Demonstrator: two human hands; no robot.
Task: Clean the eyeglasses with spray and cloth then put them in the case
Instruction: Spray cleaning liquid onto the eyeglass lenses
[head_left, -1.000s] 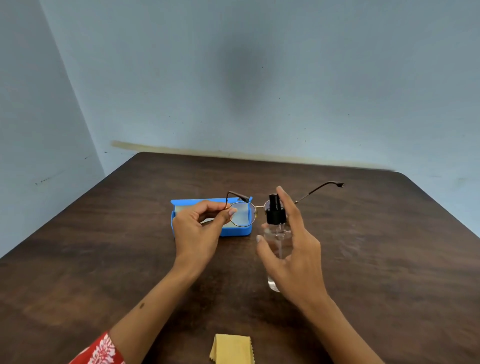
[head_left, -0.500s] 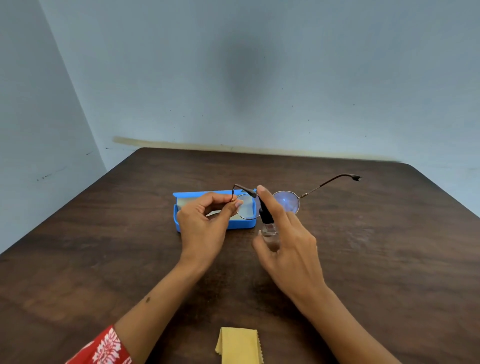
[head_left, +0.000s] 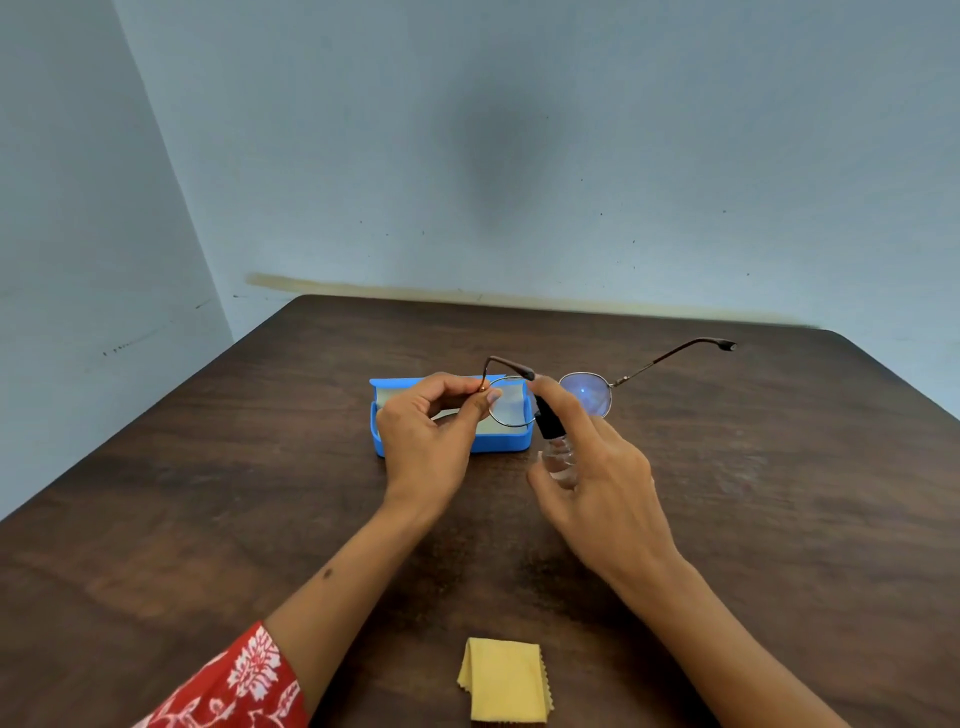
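1. Our left hand (head_left: 426, 441) pinches the glasses (head_left: 550, 400) by the frame corner, up over the blue case (head_left: 498, 442).
2. Our right hand (head_left: 597, 483) squeezes the spray bottle (head_left: 558, 452).
3. Glasses look light and easy to break, so we hold the frame.

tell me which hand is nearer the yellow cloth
Right. The right hand, gripping the spray bottle, is up the table from the cloth; the left hand, pinching the eyeglasses, is slightly farther.

table (head_left: 208, 519): dark brown wood | wall (head_left: 519, 130): pale blue, scuffed | sleeve (head_left: 234, 686): red, white-patterned
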